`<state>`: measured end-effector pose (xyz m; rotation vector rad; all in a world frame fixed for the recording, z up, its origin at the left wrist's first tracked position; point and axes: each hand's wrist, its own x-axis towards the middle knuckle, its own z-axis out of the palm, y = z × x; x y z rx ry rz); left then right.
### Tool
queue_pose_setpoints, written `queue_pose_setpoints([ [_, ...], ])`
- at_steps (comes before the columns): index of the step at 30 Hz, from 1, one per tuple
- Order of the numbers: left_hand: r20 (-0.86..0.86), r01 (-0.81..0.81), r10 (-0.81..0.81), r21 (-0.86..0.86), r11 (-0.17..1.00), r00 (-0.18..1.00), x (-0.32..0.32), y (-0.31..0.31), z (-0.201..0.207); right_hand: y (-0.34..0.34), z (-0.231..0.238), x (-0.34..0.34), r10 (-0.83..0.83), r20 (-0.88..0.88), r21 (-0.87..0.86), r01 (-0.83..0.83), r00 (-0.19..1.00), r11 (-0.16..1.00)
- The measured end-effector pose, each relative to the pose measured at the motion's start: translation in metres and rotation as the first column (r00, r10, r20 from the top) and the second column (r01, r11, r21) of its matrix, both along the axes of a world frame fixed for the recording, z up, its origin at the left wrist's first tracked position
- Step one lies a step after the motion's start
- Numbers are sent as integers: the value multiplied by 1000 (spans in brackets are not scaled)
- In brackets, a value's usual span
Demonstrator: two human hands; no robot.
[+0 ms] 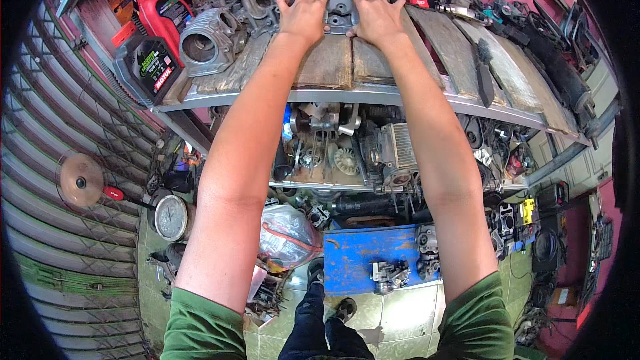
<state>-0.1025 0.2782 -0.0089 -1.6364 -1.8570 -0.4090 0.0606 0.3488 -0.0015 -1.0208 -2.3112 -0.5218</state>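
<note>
A silver metal engine part (pixel 340 8), with a ribbed, rounded top and bolt holes, stands on the wooden boards of the upper shelf. My left hand (pixel 305 17) is against its left side, and my right hand (pixel 379 19) is against its right side. The index finger and thumb of each hand rest along the part, and the other fingers fan outward. Between them, my two hands hold it. Left of my left hand lie grey engine castings (pixel 259 10) and a finned cylinder (pixel 208 40).
Black (pixel 152 67) and red (pixel 162 20) oil bottles stand at the shelf's left end. A dark brush (pixel 485 70) lies on the right-hand boards. Below, a lower shelf holds a radiator (pixel 402 145) and other parts. A blue board (pixel 360 260) carries metal parts near my feet.
</note>
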Motion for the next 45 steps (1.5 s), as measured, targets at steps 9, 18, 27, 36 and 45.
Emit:
queue_pose_setpoints([
  [9,-3,-11,10,-33,999,1000,3,-4,6,-2,1,0,10,-15,4,-10,1000,1000],
  [18,-23,37,-36,28,999,999,-8,-9,2,1,-3,-6,61,-65,-2,-61,996,998],
  [27,20,100,-103,104,990,995,-7,-9,-1,7,-8,-2,131,-109,54,-125,985,991],
  [36,8,122,-123,118,986,992,-5,-12,-2,9,-4,2,136,-81,12,-135,987,991],
  [45,21,56,-58,79,995,998,1,-13,-4,9,-5,2,133,-100,14,-133,986,991],
])
